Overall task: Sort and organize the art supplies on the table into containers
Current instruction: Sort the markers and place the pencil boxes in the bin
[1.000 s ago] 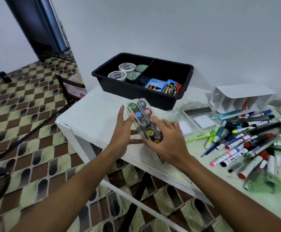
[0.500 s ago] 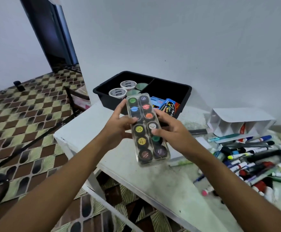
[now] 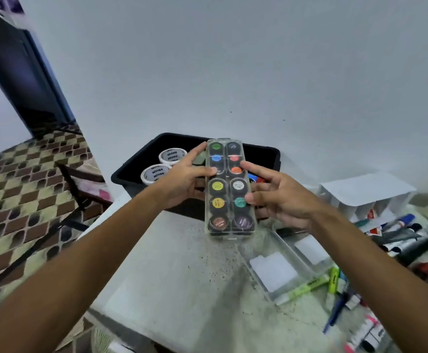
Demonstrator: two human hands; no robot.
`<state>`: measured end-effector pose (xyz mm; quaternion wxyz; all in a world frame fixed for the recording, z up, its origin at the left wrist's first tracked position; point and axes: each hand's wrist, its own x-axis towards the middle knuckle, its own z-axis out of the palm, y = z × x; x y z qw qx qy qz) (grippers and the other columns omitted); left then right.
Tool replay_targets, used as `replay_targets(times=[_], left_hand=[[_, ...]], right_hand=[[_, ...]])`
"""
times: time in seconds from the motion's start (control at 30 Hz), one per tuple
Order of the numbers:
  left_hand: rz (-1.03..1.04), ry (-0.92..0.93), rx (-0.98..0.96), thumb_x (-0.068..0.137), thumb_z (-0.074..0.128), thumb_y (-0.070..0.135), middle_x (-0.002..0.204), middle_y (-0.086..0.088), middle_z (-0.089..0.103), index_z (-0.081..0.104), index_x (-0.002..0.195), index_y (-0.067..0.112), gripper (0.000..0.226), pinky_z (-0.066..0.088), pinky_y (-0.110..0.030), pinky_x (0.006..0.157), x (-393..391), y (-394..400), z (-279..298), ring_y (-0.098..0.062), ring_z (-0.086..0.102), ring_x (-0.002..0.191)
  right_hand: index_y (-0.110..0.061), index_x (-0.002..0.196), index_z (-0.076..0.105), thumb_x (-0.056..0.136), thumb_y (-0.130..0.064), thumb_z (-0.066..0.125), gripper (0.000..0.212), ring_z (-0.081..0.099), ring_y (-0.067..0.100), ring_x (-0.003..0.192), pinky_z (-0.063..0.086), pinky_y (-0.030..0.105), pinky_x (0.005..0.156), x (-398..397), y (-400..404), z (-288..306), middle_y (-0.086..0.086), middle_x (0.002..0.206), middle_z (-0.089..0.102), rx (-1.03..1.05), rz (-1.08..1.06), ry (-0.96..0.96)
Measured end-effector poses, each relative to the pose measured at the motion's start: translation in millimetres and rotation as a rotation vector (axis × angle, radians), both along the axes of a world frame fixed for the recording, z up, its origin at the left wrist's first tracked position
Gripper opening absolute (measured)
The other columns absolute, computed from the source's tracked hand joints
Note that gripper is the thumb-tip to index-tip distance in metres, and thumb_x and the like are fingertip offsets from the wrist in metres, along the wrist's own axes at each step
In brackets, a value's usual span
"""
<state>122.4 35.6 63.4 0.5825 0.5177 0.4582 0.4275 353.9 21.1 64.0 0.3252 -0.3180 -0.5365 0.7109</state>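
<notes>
Lifted farther since the earlier frame, the paint set [image 3: 228, 187] now hangs above the black bin [image 3: 128, 171] (far side). Left hand [image 3: 182, 182] pinches its left edge; right hand [image 3: 281, 197] pinches the right. Light edge grips could let it tip.

One head-worn wide-angle camera looked forward and down, close over the bench [image 3: 182, 289], toward the wall.
</notes>
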Motion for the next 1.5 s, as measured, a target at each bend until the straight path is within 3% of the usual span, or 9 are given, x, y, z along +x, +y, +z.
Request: replay_targets(times=[0.13,0.27,0.47,0.57,0.67,0.93,1.1,1.23,1.5], left_hand=[[-0.026,0.336,0.140,0.093,0.059,0.031,0.110,-0.007,0.068,0.037,0.143,0.029,0.054,0.056,-0.038,0.078,-20,44,3,-0.022,0.066,0.094],[-0.122,0.687,0.427,0.079,0.056,0.072,0.129,0.004,0.055,0.043,0.144,0.020,0.084,0.042,-0.014,0.091,-59,70,-23,-0.005,0.052,0.116],[-0.309,1.051,0.560,0.065,0.044,0.090,0.158,0.009,0.025,0.029,0.150,0.034,0.103,0.013,-0.045,0.120,-97,82,-58,-0.006,0.010,0.146],[-0.376,1.139,0.621,0.068,0.040,0.089,0.161,0.012,0.013,0.019,0.152,0.035,0.102,-0.005,-0.039,0.120,-100,86,-67,0.000,-0.007,0.145],[-0.390,1.147,0.659,0.070,0.037,0.088,0.161,0.014,0.011,0.018,0.153,0.034,0.101,-0.013,-0.031,0.115,-100,88,-72,0.003,-0.013,0.142],[-0.367,1.103,0.671,0.070,0.036,0.088,0.160,0.011,0.014,0.020,0.153,0.031,0.103,-0.008,-0.037,0.118,-99,86,-76,-0.002,-0.007,0.146],[-0.361,1.107,0.675,0.071,0.036,0.089,0.160,0.012,0.014,0.018,0.154,0.033,0.102,-0.005,-0.044,0.120,-100,84,-78,-0.002,-0.009,0.147],[-0.360,1.096,0.666,0.070,0.037,0.089,0.160,0.012,0.015,0.018,0.153,0.032,0.103,-0.004,-0.045,0.120,-99,84,-78,-0.001,-0.009,0.146],[-0.348,1.081,0.648,0.070,0.040,0.088,0.160,0.013,0.014,0.019,0.153,0.032,0.103,-0.002,-0.045,0.120,-99,84,-78,0.000,-0.009,0.146]], right_hand=[[-0.025,0.140,0.046,0.067,0.005,0.069,0.082,0.070,0.029,0.096,0.059,0.047,0.074,-19,35,-3,0.012,0.100,0.073,-0.021,-0.123,0.012],[-0.025,0.143,0.042,0.076,0.010,0.066,0.080,0.070,0.029,0.097,0.059,0.048,0.073,-37,71,-16,0.014,0.102,0.072,-0.066,-0.242,-0.026],[-0.027,0.142,0.045,0.079,0.011,0.066,0.077,0.070,0.029,0.098,0.058,0.047,0.073,-55,108,-40,0.014,0.108,0.070,-0.137,-0.331,-0.096],[-0.028,0.141,0.047,0.079,0.012,0.065,0.076,0.068,0.031,0.101,0.058,0.049,0.074,-60,117,-49,0.016,0.116,0.068,-0.154,-0.343,-0.131],[-0.030,0.141,0.047,0.079,0.013,0.066,0.078,0.069,0.033,0.100,0.057,0.051,0.078,-65,123,-57,0.018,0.120,0.065,-0.174,-0.332,-0.184],[-0.034,0.141,0.046,0.077,0.013,0.068,0.082,0.071,0.028,0.093,0.059,0.049,0.077,-81,125,-69,0.025,0.149,0.033,-0.136,-0.285,-0.348],[-0.031,0.148,0.035,0.081,-0.007,0.073,0.081,0.066,0.024,0.090,0.056,0.039,0.084,-82,126,-61,0.019,0.138,0.047,0.078,-0.192,-0.666],[-0.027,0.151,0.030,0.085,-0.029,0.072,0.078,0.040,0.026,0.135,0.032,0.035,0.108,-82,133,-58,0.010,0.150,0.040,0.304,-0.105,-0.971],[-0.042,0.149,0.026,0.081,-0.052,0.067,0.080,0.031,0.030,0.140,0.029,0.047,0.114,-76,139,-79,0.008,0.154,0.031,0.338,-0.052,-1.107]])
